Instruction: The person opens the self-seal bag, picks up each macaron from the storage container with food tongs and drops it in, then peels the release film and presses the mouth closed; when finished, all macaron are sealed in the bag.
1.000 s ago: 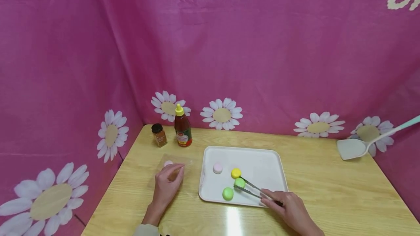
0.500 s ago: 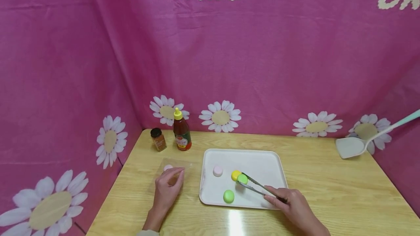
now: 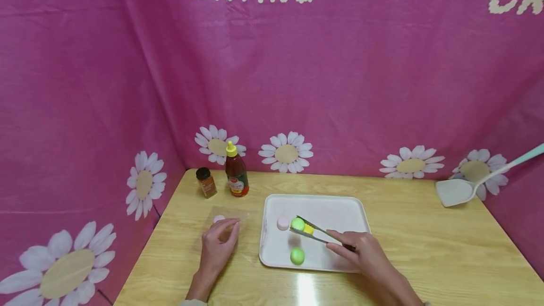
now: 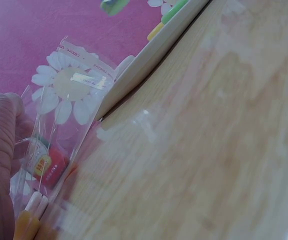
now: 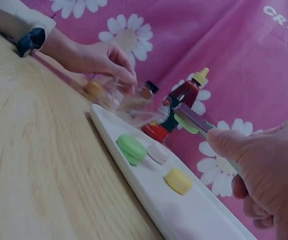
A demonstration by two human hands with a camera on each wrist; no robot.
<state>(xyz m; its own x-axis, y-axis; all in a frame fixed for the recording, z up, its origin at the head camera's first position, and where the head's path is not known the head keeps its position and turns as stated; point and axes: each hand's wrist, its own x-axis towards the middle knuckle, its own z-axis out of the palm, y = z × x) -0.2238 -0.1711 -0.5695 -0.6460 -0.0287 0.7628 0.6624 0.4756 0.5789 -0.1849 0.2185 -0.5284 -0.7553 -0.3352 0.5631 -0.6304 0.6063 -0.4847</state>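
My right hand [image 3: 363,251] holds metal tongs [image 5: 199,121], with a green macaron [image 3: 298,224] gripped between their tips. In the right wrist view that macaron is up off the white tray [image 3: 340,209]. A yellow macaron [image 5: 178,181], a pink macaron [image 3: 283,223] and a second green macaron [image 3: 297,256] lie on the tray. Left of it, my left hand [image 3: 217,245] pinches the edge of a clear plastic bag [image 4: 86,65] between thumb and fingers. Inside the bag show a pale pink macaron [image 3: 218,218] and an orange-yellow one [image 4: 27,225].
Behind the bag stand a spice jar [image 3: 206,184] with a black lid and a red sauce bottle [image 3: 236,174] with a yellow cap. A white turner [image 3: 456,191] with a mint handle is at the far right. A pink flowered cloth [image 3: 340,84] hangs behind the table.
The tongs with the green macaron have shifted left and up across the tray, past the yellow macaron. My left hand keeps its place at the bag; the head view has tilted slightly.
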